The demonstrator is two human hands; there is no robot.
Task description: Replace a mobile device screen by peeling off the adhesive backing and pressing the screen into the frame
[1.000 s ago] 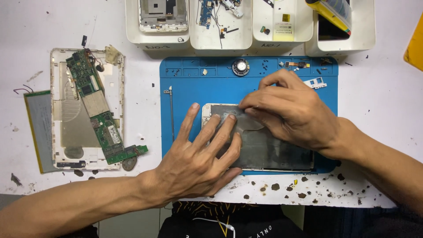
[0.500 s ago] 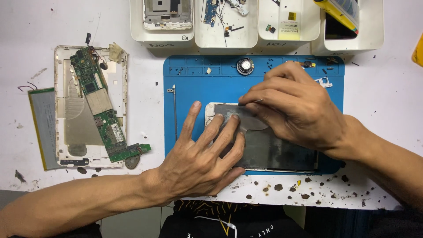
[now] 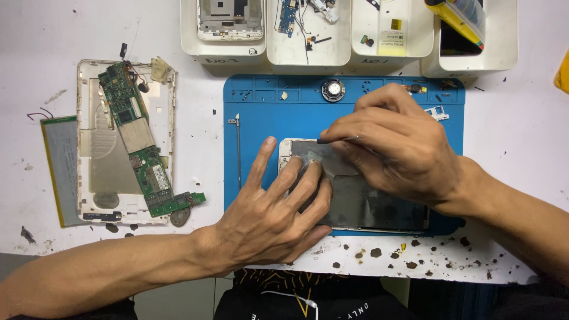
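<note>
White worktop (image 3: 521, 154), scuffed and speckled; blue rubber repair mat (image 3: 267, 104) centred. On mat: dark flat tablet panel (image 3: 367, 204), pinned by left hand (image 3: 269, 216), fingers spread flat. Right hand (image 3: 397, 148) pinched shut on thin dark-tipped tool (image 3: 333, 140) at panel's upper-left corner. Best kept shallow, steady. Open room leftward; white parts trays (image 3: 308, 56) close behind.

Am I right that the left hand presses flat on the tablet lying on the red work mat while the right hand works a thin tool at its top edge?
Not quite: the work mat is blue, not red, as the head view shows. The rest holds: the left hand presses flat on the tablet, and the right hand works a thin tool near its top edge.
</note>
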